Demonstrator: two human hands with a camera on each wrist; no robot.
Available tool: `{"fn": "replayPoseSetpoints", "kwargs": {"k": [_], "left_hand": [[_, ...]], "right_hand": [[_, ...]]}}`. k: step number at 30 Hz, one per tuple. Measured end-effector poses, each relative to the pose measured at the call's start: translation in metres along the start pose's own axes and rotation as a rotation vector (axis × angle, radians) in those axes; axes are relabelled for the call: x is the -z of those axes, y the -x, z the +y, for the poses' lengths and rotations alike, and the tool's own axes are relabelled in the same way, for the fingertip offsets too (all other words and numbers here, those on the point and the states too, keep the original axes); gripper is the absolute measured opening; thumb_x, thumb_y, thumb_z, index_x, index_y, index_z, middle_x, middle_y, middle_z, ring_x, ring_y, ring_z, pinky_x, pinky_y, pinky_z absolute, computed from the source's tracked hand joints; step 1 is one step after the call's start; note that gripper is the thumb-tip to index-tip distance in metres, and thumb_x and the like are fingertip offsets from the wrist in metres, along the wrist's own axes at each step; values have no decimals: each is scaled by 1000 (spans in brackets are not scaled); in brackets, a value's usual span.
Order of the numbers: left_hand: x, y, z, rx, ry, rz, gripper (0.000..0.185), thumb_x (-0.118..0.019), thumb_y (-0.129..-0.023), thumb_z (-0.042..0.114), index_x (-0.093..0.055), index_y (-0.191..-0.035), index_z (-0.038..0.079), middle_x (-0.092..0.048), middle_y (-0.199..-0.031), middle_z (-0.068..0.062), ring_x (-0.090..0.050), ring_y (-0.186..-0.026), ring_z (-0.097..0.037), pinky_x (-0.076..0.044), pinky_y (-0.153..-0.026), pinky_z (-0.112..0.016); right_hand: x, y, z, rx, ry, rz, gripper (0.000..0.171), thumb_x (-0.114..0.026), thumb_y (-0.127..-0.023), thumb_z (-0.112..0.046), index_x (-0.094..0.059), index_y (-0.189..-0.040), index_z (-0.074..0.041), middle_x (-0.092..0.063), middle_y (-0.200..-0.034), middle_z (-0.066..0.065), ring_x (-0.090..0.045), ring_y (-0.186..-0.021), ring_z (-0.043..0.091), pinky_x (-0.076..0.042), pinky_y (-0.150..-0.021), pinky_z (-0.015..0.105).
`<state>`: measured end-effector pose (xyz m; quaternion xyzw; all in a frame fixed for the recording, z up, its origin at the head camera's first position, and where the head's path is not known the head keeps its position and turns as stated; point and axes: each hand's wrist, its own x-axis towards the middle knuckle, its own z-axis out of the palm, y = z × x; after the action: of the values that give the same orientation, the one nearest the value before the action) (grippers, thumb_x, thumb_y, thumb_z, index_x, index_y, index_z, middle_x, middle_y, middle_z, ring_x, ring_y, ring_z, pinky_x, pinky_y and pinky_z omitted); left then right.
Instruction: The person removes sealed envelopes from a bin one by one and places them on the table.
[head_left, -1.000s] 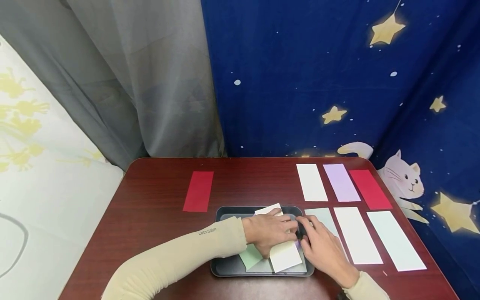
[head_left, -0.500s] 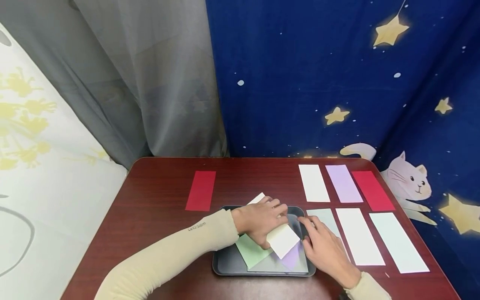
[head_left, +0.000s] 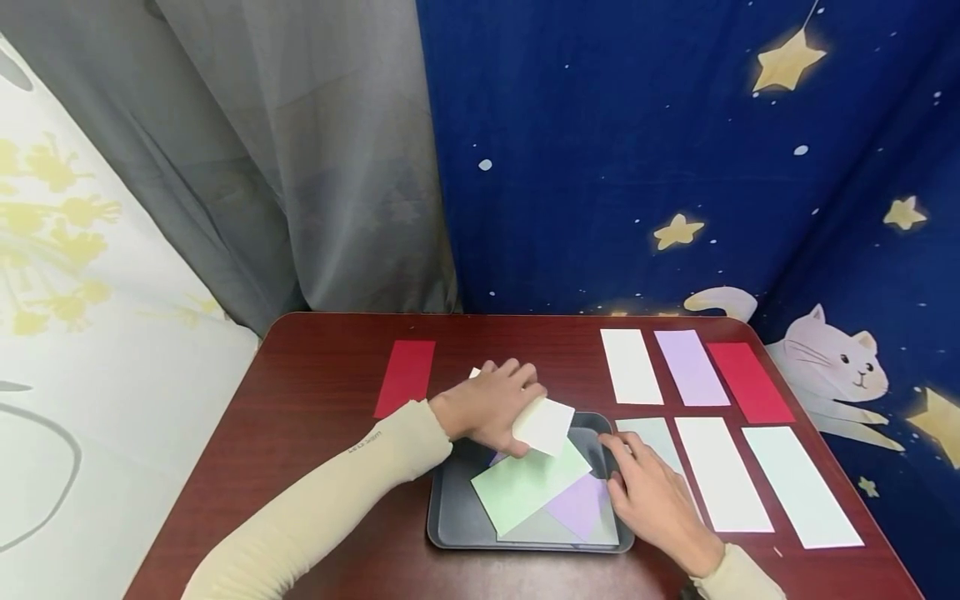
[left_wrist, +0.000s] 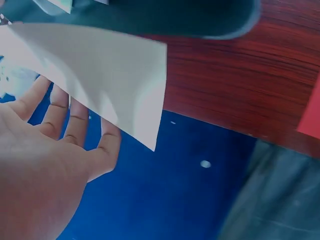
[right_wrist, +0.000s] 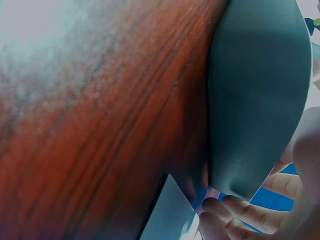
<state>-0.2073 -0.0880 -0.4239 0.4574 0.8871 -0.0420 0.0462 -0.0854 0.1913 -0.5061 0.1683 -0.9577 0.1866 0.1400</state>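
- Far left edge of the table [head_left: 300, 433]: one red strip [head_left: 405, 377] lies flat.
- Left hand [head_left: 487, 404] grips a cream paper [head_left: 545, 425], lifted over the tray's far left corner.
- Black tray [head_left: 450, 521], near edge: green sheet [head_left: 525, 483] overlaps a purple sheet [head_left: 581, 507].
- Right hand [head_left: 652, 500] rests flat, fingers relaxed, on the tray's right rim.
- Right side: six strips [head_left: 720, 471] in two rows.

The left hand [head_left: 487, 406] covers most of the cream strip [head_left: 546, 425]; the grey sheet [head_left: 536, 528] lies mostly buried under the green paper [head_left: 525, 485].
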Motion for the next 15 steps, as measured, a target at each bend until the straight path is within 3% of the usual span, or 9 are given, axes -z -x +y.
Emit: {"fn": "replayPoseSetpoints", "kwargs": {"k": [15], "left_hand": [[-15, 32, -65, 302, 171, 45, 85, -81, -81, 61, -58, -146, 11, -58, -135, -11, -55, -117, -26, -56, -90, -47]], "right_hand": [[1, 0, 1, 8, -6, 1, 48, -71, -87, -5, -72, -135, -11, -68, -122, 8, -60, -87, 18, -46, -55, 30]]}}
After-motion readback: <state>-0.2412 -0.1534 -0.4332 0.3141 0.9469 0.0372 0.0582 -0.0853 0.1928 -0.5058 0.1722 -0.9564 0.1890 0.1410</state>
